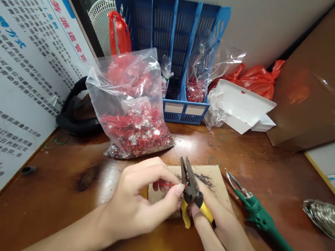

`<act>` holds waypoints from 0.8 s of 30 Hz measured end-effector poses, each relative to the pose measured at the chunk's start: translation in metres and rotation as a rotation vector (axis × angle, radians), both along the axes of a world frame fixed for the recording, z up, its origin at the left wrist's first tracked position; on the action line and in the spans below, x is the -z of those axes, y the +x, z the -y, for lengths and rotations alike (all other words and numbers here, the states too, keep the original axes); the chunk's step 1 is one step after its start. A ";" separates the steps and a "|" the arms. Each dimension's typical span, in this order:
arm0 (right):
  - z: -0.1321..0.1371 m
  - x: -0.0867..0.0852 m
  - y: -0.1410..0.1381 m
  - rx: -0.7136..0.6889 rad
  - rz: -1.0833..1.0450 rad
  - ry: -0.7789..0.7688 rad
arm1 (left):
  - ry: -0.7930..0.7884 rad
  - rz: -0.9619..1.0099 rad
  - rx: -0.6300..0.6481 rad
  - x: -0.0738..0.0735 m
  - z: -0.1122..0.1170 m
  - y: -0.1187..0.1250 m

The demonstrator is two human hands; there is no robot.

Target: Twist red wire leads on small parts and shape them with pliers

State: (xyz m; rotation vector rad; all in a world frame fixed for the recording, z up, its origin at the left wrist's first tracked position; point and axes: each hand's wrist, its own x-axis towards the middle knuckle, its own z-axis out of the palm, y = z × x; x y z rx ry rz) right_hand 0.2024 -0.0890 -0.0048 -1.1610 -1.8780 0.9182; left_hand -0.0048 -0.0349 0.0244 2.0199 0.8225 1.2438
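Note:
My left hand pinches a thin red wire between thumb and forefinger. In my right hand are long-nose pliers with yellow and black handles, their jaws parted slightly and pointing away from me. The wire's end meets the pliers low between the jaws; whether the blades touch it I cannot tell. Both hands are over a tan board with dark scorch marks. To the right of my right hand lies a green soldering iron, its metal tip pointing away.
Behind my hands stands a clear bag of red-wired parts. Beyond it is a blue divided rack holding more bags. A white box, red plastic bags and a large brown carton are at right, with a solder wire spool nearer.

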 end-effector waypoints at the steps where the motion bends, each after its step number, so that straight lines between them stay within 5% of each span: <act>1: 0.000 0.002 0.001 0.007 0.014 0.007 | -0.002 0.000 -0.003 0.000 0.000 0.000; 20: 0.007 0.012 0.002 0.044 0.058 0.027 | -0.038 -0.006 -0.005 0.001 0.002 0.000; 24: 0.016 0.014 0.001 0.147 0.072 -0.058 | -0.030 0.002 -0.004 0.001 0.002 0.001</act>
